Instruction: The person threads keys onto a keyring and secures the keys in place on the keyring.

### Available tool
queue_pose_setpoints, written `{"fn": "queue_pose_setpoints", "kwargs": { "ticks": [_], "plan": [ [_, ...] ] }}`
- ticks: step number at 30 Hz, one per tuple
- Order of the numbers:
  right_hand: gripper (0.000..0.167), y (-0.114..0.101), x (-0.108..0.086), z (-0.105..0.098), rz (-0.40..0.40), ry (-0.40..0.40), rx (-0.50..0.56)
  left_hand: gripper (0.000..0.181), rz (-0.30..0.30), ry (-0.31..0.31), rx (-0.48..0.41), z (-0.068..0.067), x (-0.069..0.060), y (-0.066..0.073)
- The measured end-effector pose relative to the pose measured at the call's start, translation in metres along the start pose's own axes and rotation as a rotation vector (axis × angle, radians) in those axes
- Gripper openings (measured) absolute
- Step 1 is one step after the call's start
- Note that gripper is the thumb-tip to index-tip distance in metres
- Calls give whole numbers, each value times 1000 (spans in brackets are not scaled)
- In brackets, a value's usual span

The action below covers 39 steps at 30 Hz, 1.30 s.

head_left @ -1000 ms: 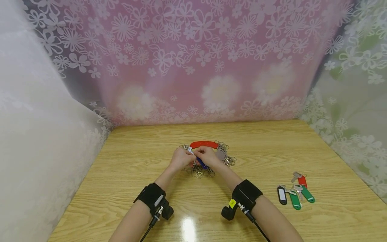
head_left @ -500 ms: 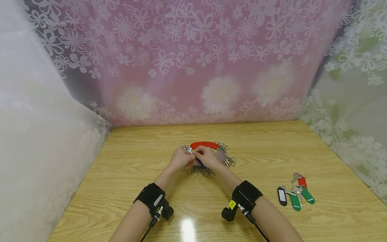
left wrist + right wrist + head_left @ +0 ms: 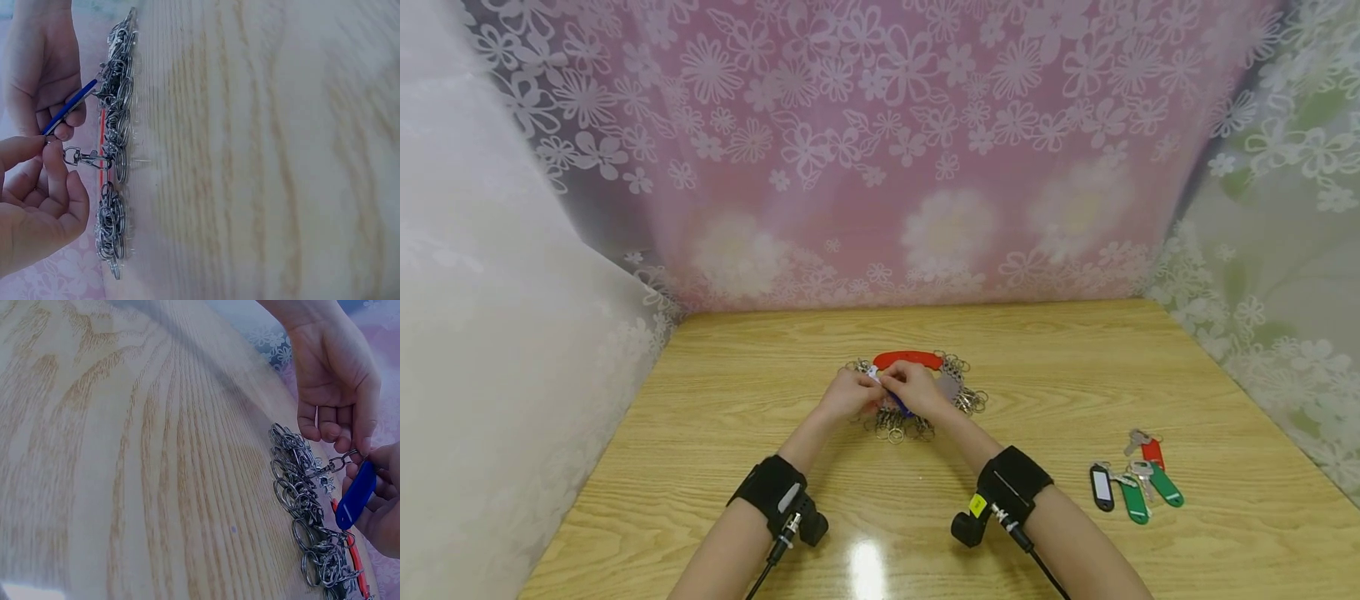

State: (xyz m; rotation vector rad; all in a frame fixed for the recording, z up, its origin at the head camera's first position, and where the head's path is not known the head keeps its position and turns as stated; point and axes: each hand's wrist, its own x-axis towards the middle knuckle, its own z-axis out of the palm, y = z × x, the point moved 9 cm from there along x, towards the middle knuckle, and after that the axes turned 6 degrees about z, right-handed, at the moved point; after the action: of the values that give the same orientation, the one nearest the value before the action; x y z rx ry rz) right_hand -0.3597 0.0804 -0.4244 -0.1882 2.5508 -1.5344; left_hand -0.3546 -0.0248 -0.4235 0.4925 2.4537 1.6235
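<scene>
Left hand (image 3: 848, 395) and right hand (image 3: 917, 390) working at a blue tag (image 3: 357, 497), nearside of the red handle (image 3: 907, 360).
Left fingertips are pinching a clasp (image 3: 90, 159) by its ring end, right ones the tag's top; joined or not, can't tell. My guess: so slim a pinch could be slipping, dropping the tag among the clustered rings (image 3: 119, 119). Wrist views are showing the clasp; head view is hiding it, alone showing green tags (image 3: 1134, 500) well right of the handle.
</scene>
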Motion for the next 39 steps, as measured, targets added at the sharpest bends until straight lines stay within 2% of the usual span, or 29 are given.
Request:
{"fn": "queue_pose_setpoints", "kwargs": {
  "ticks": [4,7,15,18,23,25,32,34,36,39],
  "plan": [
    [13,0,0,-2,-2,30,-42,21,32,0,60,-1,0,3],
    [14,0,0,-2,-5,26,-46,23,7,1,82,-1,-1,2],
    [14,-5,-2,0,-34,-19,-24,23,-63,25,74,-5,-2,4],
    [12,-7,-2,0,-55,-14,-31,22,-76,27,78,-6,-1,3],
    [12,-10,-2,1,-107,14,-95,22,-95,21,25,-6,-1,0],
    [12,-10,-1,1,-113,23,-119,23,-76,10,38,-6,0,1],
    [13,-4,2,-1,-52,31,-116,13,127,-54,228,0,-1,12],
    [13,-2,3,-2,-32,26,-109,13,165,-58,272,1,-1,14],
    [13,0,3,-2,-20,24,-106,14,187,-60,306,3,-1,15],
    [14,1,3,-2,-7,25,-106,15,175,-62,306,4,-1,14]
  ]
}}
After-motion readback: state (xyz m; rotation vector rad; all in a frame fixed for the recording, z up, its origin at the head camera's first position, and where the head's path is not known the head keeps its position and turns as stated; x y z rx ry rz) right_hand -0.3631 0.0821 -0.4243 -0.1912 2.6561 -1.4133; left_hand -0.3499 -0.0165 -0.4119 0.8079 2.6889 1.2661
